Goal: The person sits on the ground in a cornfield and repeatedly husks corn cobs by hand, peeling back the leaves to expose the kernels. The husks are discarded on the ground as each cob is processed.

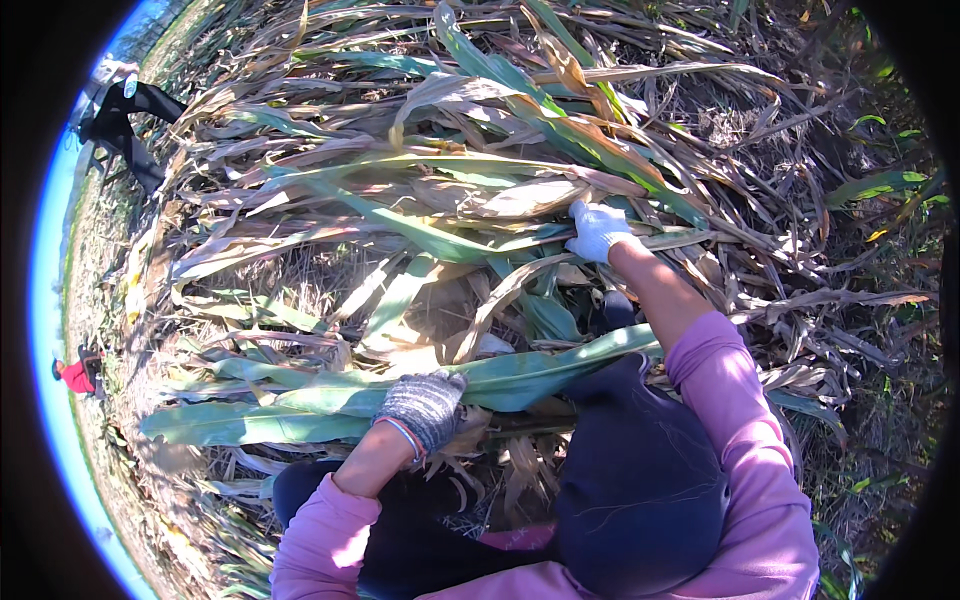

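My left hand (424, 409), in a grey striped knit glove, is curled over a long green corn leaf (525, 379). A dry husk (471, 431) shows just below that hand, and its fingertips are hidden. My right hand (598, 231), in a white glove, reaches farther out among the cut corn stalks. It touches the right end of a pale, husk-covered corn ear (532, 199). Its thumb and forefinger are apart, and what lies under its palm cannot be seen.
Dry and green corn stalks (360, 150) lie in a thick layer across the ground. My dark-clad knee (645, 465) rises between my arms, with a dark shoe (616, 309) beyond. One person (124, 112) is at the upper left, another in red (77, 376) farther off. Green weeds (885, 187) grow at right.
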